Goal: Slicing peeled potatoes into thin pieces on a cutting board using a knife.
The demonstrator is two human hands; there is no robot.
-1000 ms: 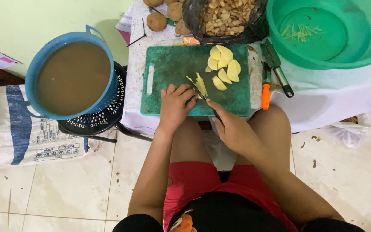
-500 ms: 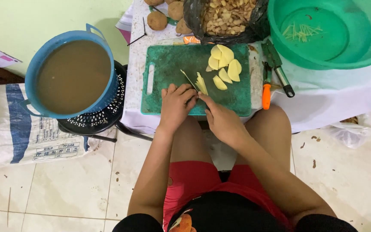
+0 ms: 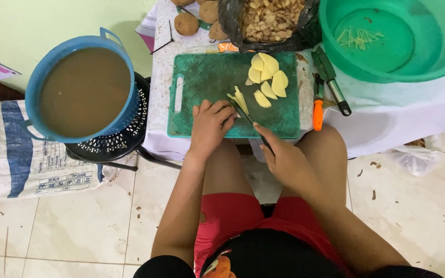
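White woven sack (image 3: 37,154) with a blue stripe and a dark printed label block, lying flat on the tiled floor at left, black plastic bag (image 3: 269,23) of peelings open at the bench's far edge, crumpled clear plastic bag (image 3: 418,157) on the floor at right

Pale green wall (image 3: 52,20), cream tiled floor (image 3: 78,221), scattered debris.

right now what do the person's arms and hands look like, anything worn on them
Both arms are bare from the shoulder area down: no sleeves reach the forearms, and no gloves, watch, rings or bracelets show on the left hand or the right hand. Black short sleeves sit at the bottom edge of the head view, over a black top and red shorts.
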